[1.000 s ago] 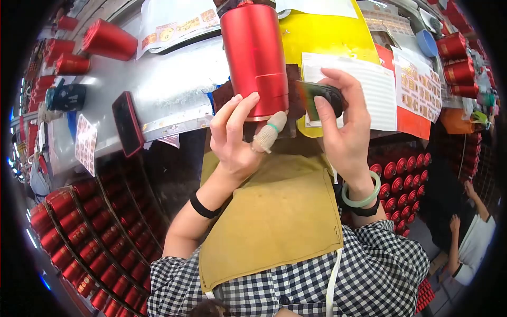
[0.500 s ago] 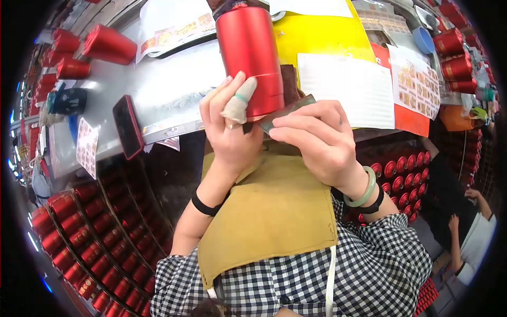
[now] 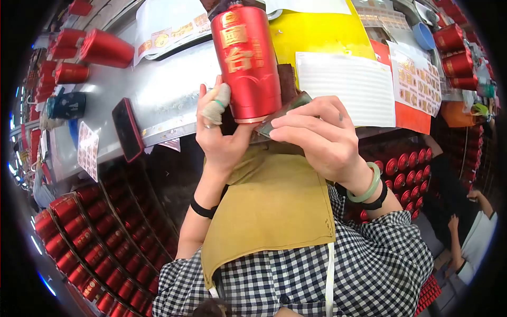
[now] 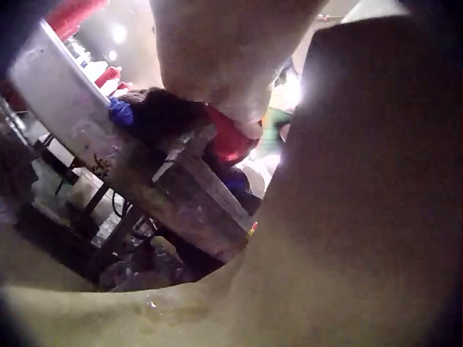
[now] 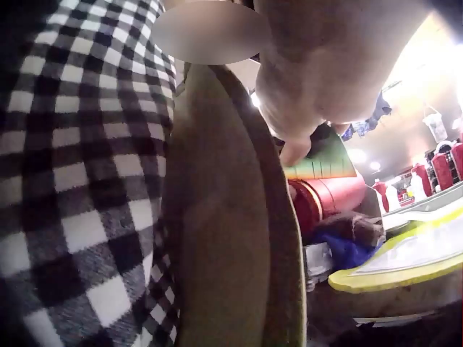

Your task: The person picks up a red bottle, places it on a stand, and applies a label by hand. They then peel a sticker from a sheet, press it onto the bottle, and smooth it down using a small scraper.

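A red metallic bottle (image 3: 245, 63) with gold characters lies with its base toward me, its far end at a dark holder. My left hand (image 3: 219, 132) is at its lower left, the fingers fairly straight along its side and the thumb by the base. A cloth finger cover (image 3: 215, 112) with a green band is on one finger. My right hand (image 3: 325, 137) pinches a thin dark green translucent plate (image 3: 282, 113), close to the bottle's base. In the right wrist view this plate (image 5: 325, 165) shows black lines and overlaps the bottle.
On the metal table (image 3: 179, 79) lie a phone (image 3: 127, 129), white lined sheets (image 3: 343, 90) on a yellow board (image 3: 311, 37), and printed sticker sheets (image 3: 414, 79). Red bottles (image 3: 107, 48) stand at the back left. Racks of red bottles (image 3: 100, 248) are below, both sides. Another person is at far right.
The bottle has turned, bringing its gold characters into view. My left fingers have moved off its front to its left side. My right hand has brought the plate down and left to the base.
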A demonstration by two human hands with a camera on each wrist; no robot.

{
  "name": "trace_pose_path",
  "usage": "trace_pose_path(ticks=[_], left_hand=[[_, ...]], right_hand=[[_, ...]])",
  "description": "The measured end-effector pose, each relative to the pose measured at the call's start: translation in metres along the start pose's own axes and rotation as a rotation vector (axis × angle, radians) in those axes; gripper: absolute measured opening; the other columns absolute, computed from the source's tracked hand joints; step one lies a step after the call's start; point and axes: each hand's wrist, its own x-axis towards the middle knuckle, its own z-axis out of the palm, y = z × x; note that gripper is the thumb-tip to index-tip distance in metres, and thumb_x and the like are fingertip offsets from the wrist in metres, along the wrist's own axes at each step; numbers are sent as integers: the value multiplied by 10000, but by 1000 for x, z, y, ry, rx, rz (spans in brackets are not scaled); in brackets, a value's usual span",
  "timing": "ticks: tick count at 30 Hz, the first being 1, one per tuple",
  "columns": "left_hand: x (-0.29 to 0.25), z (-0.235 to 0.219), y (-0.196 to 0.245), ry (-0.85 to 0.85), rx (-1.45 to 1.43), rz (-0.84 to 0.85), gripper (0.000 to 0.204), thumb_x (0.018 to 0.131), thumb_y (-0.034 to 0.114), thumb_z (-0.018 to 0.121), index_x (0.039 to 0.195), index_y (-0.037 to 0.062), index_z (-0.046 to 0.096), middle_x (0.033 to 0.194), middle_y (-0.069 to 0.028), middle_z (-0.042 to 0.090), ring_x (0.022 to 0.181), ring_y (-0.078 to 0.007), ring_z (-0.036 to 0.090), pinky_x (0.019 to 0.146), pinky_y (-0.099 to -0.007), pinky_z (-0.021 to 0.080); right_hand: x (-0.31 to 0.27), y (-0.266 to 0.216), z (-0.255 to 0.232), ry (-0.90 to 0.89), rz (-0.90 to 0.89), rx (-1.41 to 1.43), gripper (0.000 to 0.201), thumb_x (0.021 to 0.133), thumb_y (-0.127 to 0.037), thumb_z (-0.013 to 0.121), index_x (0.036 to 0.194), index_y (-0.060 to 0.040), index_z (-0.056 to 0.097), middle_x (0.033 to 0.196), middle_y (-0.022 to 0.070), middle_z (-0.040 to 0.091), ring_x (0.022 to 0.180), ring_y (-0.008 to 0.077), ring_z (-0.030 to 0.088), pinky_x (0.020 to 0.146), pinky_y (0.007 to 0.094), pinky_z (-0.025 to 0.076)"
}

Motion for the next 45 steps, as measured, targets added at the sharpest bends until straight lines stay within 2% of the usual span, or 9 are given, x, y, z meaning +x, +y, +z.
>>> trace_pose_path(ticks=[4, 7, 14, 20, 28, 34, 35, 38, 45], left_hand=[[1, 4, 14, 61, -108, -208, 602, 736, 110, 860, 1296, 13, 660, 1422, -171, 604, 1308, -348, 570, 1175, -564, 359], [15, 0, 19, -84, 422, 230, 624, 662, 114, 890, 1261, 101, 715, 1367, -119, 651, 1259, -293, 598, 1189, -563, 332], [2, -3, 6, 21, 6, -81, 597, 722, 143, 908, 1268, 67, 679, 1348, -131, 666, 1197, -295, 650, 1209, -540, 311], [15, 6, 22, -51, 370, 180, 648, 642, 71, 857, 1265, 102, 685, 1456, -123, 581, 1325, -357, 523, 1135, -541, 411], [4, 0, 14, 0, 2, -138, 682, 701, 117, 893, 1327, 69, 627, 1352, -148, 624, 1268, -364, 565, 1127, -503, 416], [14, 3, 16, -68, 247, 154, 611, 714, 76, 884, 1281, 37, 659, 1464, -161, 533, 1273, -371, 559, 1088, -470, 437], [-2, 6, 11, 60, -166, -182, 600, 742, 126, 902, 1270, -6, 648, 1414, -178, 558, 1263, -367, 569, 1065, -447, 455], [1, -7, 12, -61, -48, -253, 601, 766, 174, 911, 1258, -40, 639, 1388, -194, 563, 1256, -363, 576, 1053, -438, 465], [15, 2, 17, -29, 163, 117, 635, 681, 58, 889, 1278, 48, 669, 1339, -122, 625, 1278, -339, 567, 1059, -427, 474]], right_hand=[[3, -2, 1, -1, -21, -1, 222, 701, -59, 712, 910, -84, 782, 973, 17, 774, 887, 203, 676, 830, 356, 513], [4, -2, 0, -9, 3, 5, 212, 704, -56, 710, 902, -84, 781, 970, 14, 773, 887, 203, 674, 826, 355, 517], [2, 0, 0, 17, 22, 11, 200, 696, -40, 725, 884, -85, 777, 957, 12, 775, 873, 205, 670, 818, 340, 519], [5, -2, 1, 12, 31, 12, 207, 695, -24, 729, 884, -89, 780, 950, 10, 774, 866, 201, 669, 810, 337, 521], [3, 1, 2, 15, 27, 26, 229, 689, -11, 739, 898, -90, 787, 945, 12, 773, 859, 203, 669, 804, 334, 519], [6, -1, 1, 17, 48, 21, 225, 688, -15, 741, 896, -87, 786, 946, 13, 774, 855, 203, 665, 803, 332, 514], [2, 1, 0, 20, 54, 26, 226, 688, -16, 739, 896, -89, 787, 947, 12, 774, 853, 203, 666, 806, 332, 513], [5, -1, 1, 15, 54, 26, 228, 688, -14, 735, 897, -89, 787, 947, 12, 774, 848, 204, 667, 808, 333, 513], [5, 1, 0, 6, 50, 34, 235, 687, -10, 731, 899, -90, 789, 945, 18, 774, 847, 203, 668, 807, 337, 520]])
